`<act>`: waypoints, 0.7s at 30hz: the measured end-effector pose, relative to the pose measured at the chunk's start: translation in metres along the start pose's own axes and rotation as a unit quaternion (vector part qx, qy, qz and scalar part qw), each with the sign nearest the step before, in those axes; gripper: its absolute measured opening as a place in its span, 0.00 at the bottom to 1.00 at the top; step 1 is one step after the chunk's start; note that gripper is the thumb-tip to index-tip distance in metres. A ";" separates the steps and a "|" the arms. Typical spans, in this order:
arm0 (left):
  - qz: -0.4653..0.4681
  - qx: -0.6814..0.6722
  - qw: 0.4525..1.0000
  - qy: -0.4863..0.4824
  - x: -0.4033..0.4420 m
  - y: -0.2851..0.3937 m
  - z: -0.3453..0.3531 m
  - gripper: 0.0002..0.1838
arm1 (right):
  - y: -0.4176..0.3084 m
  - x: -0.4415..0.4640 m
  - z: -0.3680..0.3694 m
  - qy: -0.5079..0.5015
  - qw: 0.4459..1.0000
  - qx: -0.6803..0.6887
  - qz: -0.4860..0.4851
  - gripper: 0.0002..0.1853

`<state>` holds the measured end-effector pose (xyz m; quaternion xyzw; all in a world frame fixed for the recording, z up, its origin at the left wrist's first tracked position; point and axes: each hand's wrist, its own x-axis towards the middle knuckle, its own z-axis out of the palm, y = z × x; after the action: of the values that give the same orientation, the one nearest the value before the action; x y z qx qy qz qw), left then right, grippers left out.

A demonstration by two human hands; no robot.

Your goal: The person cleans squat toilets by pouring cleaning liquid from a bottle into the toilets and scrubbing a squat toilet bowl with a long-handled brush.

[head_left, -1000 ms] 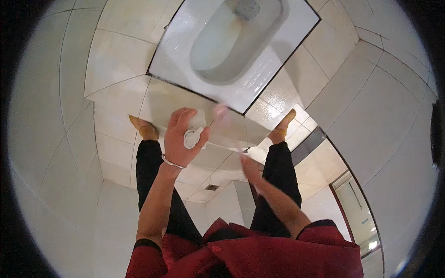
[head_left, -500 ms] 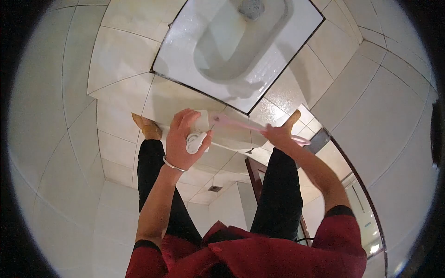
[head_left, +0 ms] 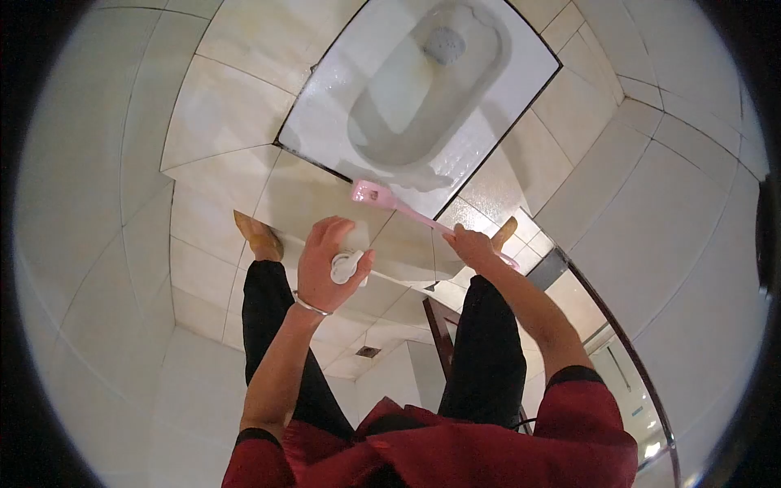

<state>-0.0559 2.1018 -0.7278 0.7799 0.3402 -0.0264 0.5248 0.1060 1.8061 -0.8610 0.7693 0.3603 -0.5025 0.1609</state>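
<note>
My left hand (head_left: pixel 327 259) is closed around a white bottle with a white pump-like top (head_left: pixel 346 265); most of the bottle's body is hidden behind my fingers. A long-handled pink toilet brush (head_left: pixel 419 218) is gripped in my right hand (head_left: pixel 474 247). Its pink head points left, close to the front edge of the squat toilet (head_left: pixel 325 134), apart from the bottle. The white toilet is set into the floor ahead of both hands, with a wet-looking rim and bowl.
Beige tiles (head_left: pixel 232 106) surround the toilet, and some on the right shine. White tiled walls (head_left: pixel 77 195) rise on both sides. My yellowish shoes (head_left: pixel 261 241) stand apart, behind the toilet's front edge. A floor drain (head_left: pixel 368 352) lies behind me.
The brush head has moved up and left, away from the bottle to the toilet's front edge. The view has shifted, showing more of the bowl. Both hands keep their holds.
</note>
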 end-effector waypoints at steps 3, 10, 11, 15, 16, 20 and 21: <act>0.009 0.020 0.999 0.027 -0.005 -0.007 -0.004 0.24 | 0.061 -0.047 0.012 -0.017 0.996 -0.071 -0.055 0.28; 0.118 0.013 0.982 -0.144 -0.022 0.009 0.007 0.23 | 0.016 -0.027 -0.010 -0.028 0.979 -0.159 -0.121 0.23; 0.143 -0.004 0.971 -0.191 -0.026 0.012 0.011 0.24 | -0.014 -0.002 -0.027 -0.048 0.975 -0.153 -0.153 0.21; 0.133 -0.033 0.956 -0.260 -0.038 0.020 0.021 0.24 | -0.019 -0.014 -0.036 -0.127 0.945 -0.249 -0.167 0.18; 0.142 -0.022 0.949 -0.281 -0.040 0.018 0.022 0.24 | 0.003 -0.034 -0.030 -0.120 0.961 -0.188 -0.160 0.17; 0.164 -0.012 0.942 -0.291 -0.043 0.021 0.017 0.25 | 0.044 -0.059 0.004 -0.258 0.946 -0.194 0.029 0.13; 0.167 -0.002 0.939 -0.300 -0.043 0.024 0.015 0.26 | 0.031 -0.046 0.014 -0.170 0.943 -0.256 -0.126 0.13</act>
<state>-0.0707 2.0625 -0.6982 0.7802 0.0319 -0.1702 0.6011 0.1077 1.7582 -0.8301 0.5533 0.5380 -0.5327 0.3473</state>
